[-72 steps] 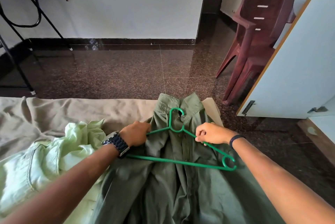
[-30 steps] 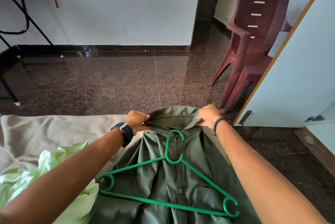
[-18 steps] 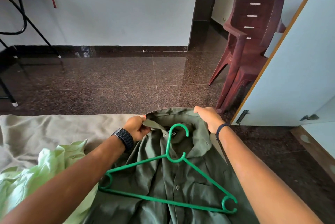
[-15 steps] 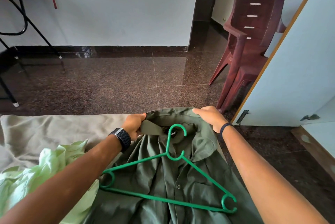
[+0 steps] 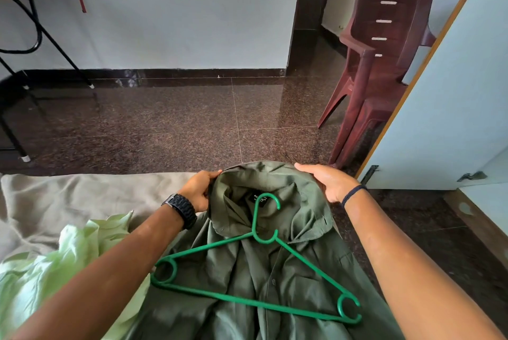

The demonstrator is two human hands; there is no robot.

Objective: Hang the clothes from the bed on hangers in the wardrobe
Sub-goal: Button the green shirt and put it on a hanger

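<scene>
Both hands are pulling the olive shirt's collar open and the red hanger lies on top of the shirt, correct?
Not quite: the hanger is green, not red. The head view shows it lying on the olive shirt while the left hand and right hand hold the collar open.

A home bedroom: bed (image 5: 82,196), wardrobe door (image 5: 453,105), plastic chair (image 5: 384,50).

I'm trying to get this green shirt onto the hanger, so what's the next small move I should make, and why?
Probably let the right hand release the collar and slide one arm of the green hanger into the neck opening. Both hands, the left hand included, hold the olive shirt open at the collar, while the hanger lies loose on top of the shirt front, hook at the neck, not yet inside.
</scene>
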